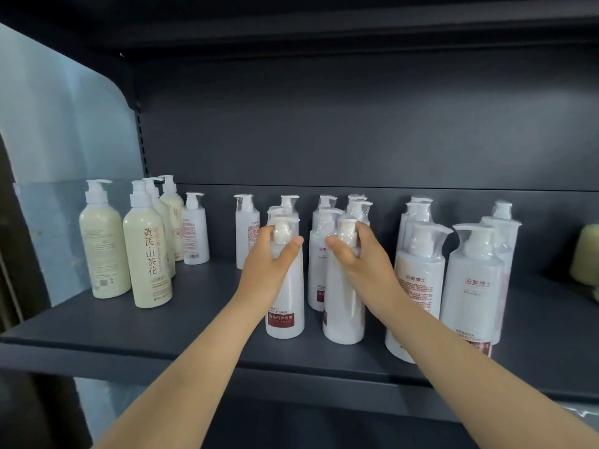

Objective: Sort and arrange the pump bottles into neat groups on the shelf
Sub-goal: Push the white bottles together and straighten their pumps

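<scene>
Two white pump bottles stand side by side at the front middle of the dark shelf (194, 332). My left hand (270, 259) grips the shoulder of the left bottle (287, 306), which bears a red label. The neck of the right bottle (343, 303) is gripped by my right hand (355, 254). Several more white wrapped bottles (324, 228) stand behind them. On the left is a group of cream pump bottles (147, 257). Larger white wrapped bottles (470, 280) stand on the right.
A small white bottle (196, 233) stands alone beside the cream group, another (246, 231) further right. A pale green object (586, 254) sits at the far right edge. The shelf's back panel (324, 124) is close behind, and an upper shelf (324, 30) hangs overhead.
</scene>
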`<state>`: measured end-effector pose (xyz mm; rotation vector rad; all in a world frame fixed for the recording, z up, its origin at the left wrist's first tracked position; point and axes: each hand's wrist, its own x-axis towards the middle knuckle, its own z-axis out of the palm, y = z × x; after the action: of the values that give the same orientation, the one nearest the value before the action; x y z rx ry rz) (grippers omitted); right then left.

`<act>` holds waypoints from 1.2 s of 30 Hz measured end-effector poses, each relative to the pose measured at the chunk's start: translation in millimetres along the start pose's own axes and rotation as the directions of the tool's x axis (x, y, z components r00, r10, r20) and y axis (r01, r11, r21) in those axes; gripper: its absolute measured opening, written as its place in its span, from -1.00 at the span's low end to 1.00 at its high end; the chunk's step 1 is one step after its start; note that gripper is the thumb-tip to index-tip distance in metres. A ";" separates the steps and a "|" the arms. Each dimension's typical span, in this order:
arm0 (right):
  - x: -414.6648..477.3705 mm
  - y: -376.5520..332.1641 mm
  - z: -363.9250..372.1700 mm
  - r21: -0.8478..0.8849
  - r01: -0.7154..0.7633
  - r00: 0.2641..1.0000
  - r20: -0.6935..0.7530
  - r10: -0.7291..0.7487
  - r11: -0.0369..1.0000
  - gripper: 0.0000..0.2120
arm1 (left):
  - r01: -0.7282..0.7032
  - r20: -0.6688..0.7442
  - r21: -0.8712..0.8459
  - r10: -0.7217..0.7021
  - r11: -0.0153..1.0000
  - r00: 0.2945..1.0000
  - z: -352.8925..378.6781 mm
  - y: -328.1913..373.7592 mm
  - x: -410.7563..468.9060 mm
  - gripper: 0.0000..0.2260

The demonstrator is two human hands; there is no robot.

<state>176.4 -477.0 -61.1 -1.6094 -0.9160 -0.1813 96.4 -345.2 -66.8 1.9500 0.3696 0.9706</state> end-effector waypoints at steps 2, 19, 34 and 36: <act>-0.3 -2.5 -0.4 -0.011 -0.010 1.000 0.016 0.010 1.000 -0.90 | -0.010 0.000 0.071 0.010 0.997 1.000 -1.8 -0.4 0.9 -0.62; -12.8 -58.1 -24.8 -0.712 0.027 0.941 0.255 0.222 0.702 -0.41 | -0.107 0.101 0.792 0.043 0.601 0.994 -41.6 46.8 -23.5 -0.56; -92.8 -104.7 -251.4 -0.904 0.370 0.812 0.426 0.400 0.213 -0.57 | -0.328 0.340 0.928 -0.038 0.180 0.940 10.7 210.4 -100.7 -0.70; -89.1 -99.5 -281.3 -0.929 0.332 0.822 0.371 0.431 0.165 -0.56 | -0.333 0.346 0.929 -0.058 0.162 0.936 26.2 230.1 -103.9 -0.69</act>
<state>154.7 -770.6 40.6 -3.1498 -1.3136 -0.2887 21.9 -548.7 65.4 3.3926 0.7915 0.4234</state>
